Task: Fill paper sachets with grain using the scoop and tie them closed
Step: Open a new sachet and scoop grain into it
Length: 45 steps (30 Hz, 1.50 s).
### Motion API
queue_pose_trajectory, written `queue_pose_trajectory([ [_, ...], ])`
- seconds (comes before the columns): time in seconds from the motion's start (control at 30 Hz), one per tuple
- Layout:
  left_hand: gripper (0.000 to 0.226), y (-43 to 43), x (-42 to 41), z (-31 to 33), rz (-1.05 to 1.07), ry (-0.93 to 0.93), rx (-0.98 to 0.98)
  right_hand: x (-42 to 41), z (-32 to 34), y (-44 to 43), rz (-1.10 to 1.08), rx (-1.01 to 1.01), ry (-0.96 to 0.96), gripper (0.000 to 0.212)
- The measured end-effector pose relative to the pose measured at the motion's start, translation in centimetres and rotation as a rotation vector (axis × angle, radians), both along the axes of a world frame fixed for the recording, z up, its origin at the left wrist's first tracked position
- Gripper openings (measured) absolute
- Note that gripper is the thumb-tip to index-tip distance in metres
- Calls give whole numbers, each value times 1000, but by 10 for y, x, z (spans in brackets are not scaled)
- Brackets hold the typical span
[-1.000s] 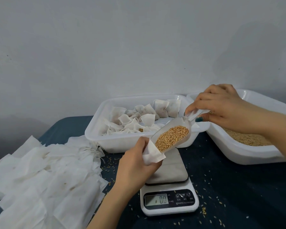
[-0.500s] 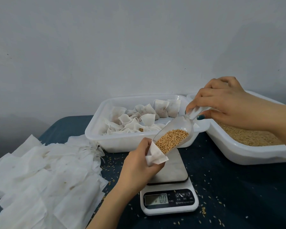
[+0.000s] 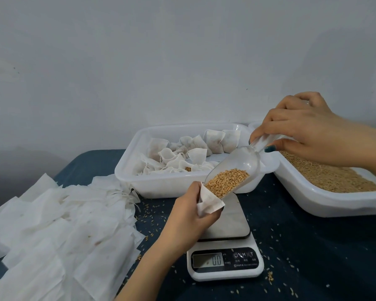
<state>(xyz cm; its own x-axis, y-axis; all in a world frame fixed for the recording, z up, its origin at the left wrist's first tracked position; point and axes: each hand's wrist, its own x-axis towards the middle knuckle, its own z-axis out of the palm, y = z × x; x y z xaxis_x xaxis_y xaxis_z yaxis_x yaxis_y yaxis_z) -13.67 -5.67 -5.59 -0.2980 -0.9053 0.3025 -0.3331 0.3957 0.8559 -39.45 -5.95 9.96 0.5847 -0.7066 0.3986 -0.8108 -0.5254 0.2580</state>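
Note:
My left hand (image 3: 188,216) grips a small white paper sachet (image 3: 208,203) with its mouth held open, just above the scale. My right hand (image 3: 302,129) holds the handle of a clear plastic scoop (image 3: 245,161), tilted down to the left. Golden grain (image 3: 226,182) has slid to the scoop's lip, which sits in the sachet's mouth. A white tray of loose grain (image 3: 334,177) stands at the right under my right forearm.
A white tray (image 3: 128,170) at the centre back holds several tied sachets. A heap of flat unfilled sachets (image 3: 59,231) covers the left of the dark blue table. A digital scale (image 3: 225,263) reading 0.0 stands in front; spilled grains lie around it.
My right hand has risen and tipped the scoop more steeply. The grain has slid down toward the sachet held by my left hand, which stayed in place.

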Motion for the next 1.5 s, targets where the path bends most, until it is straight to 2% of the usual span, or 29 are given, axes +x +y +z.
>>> queue_pose_trajectory([
  [0.57,19,1,-1,1,-34,45,-60,-1,-1,4,10,-45,-16,32],
  [0.77,22,1,1,2,-23,90,-80,-6,-9,5,-22,14,-134,31],
  [1.0,28,2,1,1,-14,40,-74,-2,-15,3,19,-17,-147,27],
  [1.3,28,1,6,5,6,-58,-92,1,-19,4,25,-31,-117,33],
  [1.43,23,1,7,7,-7,-49,-97,4,-18,2,35,-49,-117,23],
  [1.5,20,1,8,8,-15,-55,-94,4,-17,3,20,-49,-119,26],
])
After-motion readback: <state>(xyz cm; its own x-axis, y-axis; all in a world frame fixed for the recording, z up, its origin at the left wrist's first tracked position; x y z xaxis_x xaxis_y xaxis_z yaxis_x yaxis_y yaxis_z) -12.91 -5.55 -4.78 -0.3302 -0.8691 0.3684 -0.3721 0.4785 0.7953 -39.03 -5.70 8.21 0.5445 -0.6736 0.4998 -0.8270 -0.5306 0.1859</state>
